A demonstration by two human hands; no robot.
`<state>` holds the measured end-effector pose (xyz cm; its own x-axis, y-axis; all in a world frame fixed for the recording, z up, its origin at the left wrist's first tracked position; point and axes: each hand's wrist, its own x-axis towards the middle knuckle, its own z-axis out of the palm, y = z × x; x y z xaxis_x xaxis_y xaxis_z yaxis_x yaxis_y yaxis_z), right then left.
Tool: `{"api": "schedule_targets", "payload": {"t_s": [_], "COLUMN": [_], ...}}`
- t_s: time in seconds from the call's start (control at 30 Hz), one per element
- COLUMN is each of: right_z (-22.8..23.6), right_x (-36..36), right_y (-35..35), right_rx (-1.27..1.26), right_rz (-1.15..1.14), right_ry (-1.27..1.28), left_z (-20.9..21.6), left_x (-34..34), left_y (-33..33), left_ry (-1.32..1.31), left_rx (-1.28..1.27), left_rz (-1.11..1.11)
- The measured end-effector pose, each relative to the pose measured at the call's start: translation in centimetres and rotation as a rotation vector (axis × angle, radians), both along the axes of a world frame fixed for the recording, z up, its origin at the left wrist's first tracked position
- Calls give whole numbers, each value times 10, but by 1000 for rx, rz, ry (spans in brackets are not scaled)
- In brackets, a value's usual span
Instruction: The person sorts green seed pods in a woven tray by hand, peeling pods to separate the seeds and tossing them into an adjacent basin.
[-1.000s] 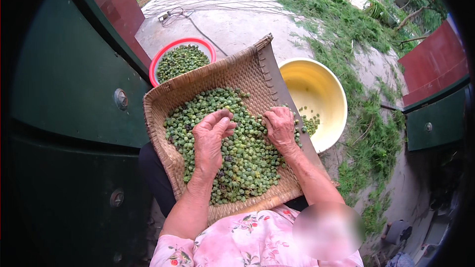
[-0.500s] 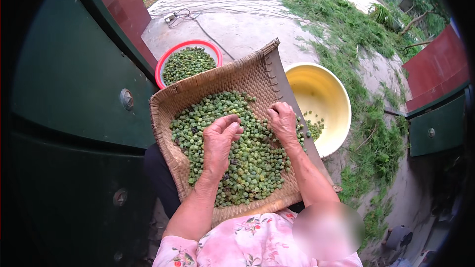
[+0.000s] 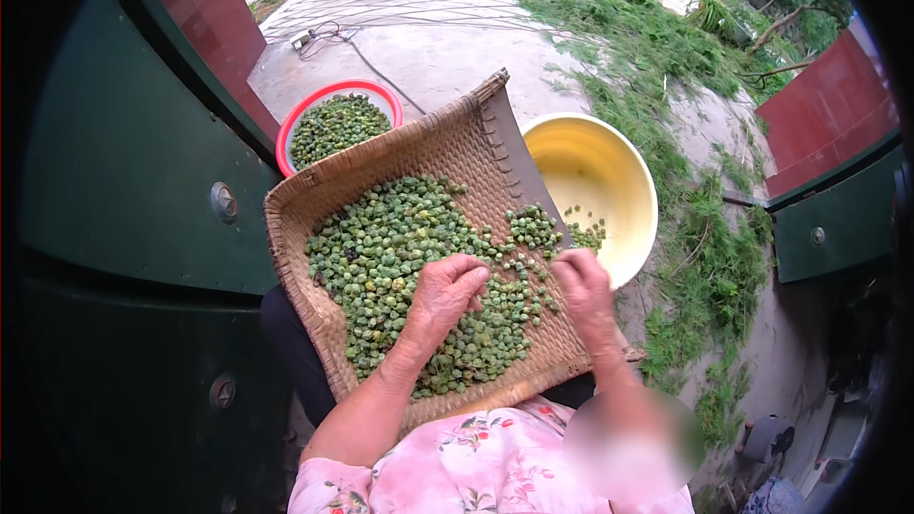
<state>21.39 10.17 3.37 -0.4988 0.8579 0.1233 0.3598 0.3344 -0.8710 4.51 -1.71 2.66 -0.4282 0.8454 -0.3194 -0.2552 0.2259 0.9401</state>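
Note:
A woven basket tray (image 3: 490,157), with a strip of smooth brown edging on its right, lies tilted across my lap. Small round green fruits (image 3: 381,238) cover much of its weave, and a smaller cluster (image 3: 531,228) sits apart near the right edge. My left hand (image 3: 447,295) is over the pile, thumb and fingers pinched together; what is between them is too small to make out. Over the tray's right edge is my right hand (image 3: 586,293), slightly blurred, with its fingers curled in and their contents hidden.
Just beyond the right edge stands a yellow basin (image 3: 624,200) with some green fruits inside. A red-rimmed basin (image 3: 392,100) full of fruits is at the far left. Green door panels (image 3: 124,162) flank me. Cut greenery (image 3: 657,48) and a cable (image 3: 381,71) lie on the concrete.
My right hand has moved back toward me and rightward to the tray's edge, uncovering the small cluster. My left hand has shifted slightly right and nearer. The whole view has shifted a little.

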Motion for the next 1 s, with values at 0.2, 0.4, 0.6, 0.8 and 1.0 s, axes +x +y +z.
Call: {"api": "schedule_targets", "payload": {"t_s": [0.2, 0.4, 0.6, 0.8, 1.0], "right_z": [-56, -57, -42, -60, -68], "right_x": [178, 189, 66, 21, 6], "right_y": [75, 78, 61, 60, 53], "right_rx": [211, 295, 65, 395, 449], "right_rz": [-391, -296, -95, -14, 214], "right_ry": [-280, -446, -223, -336, -357], "left_z": [12, 11, 8, 8, 6], "left_x": [-13, -19, -22, -21, -21], "left_y": [-2, -3, -5, -4, -5], "left_ry": [-65, -62, -53, -39, -22], "left_rx": [101, 106, 104, 99, 94], "left_rz": [221, 257, 254, 237, 220]}}
